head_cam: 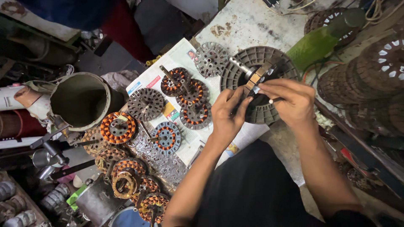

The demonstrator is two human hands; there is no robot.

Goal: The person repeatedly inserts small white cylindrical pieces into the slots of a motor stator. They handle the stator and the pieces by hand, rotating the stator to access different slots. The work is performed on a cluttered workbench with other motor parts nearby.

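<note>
A round dark ribbed fan motor housing [269,59] with a metal shaft [240,66] lies on the worn white table. My left hand [227,115] pinches a small dark tool or strip against the housing's centre, next to a brown rectangular part [257,77]. My right hand [290,101] grips a thin tool with a pale tip [271,101] just over the housing's lower edge. What sits under the fingers is hidden.
Several copper-wound stators [118,127] and toothed rotor discs [146,104] lie on newspaper [179,54] at left. A large grey cylinder [82,101] stands far left. Stacked brown housings [370,80] and a green bottle [320,42] crowd the right.
</note>
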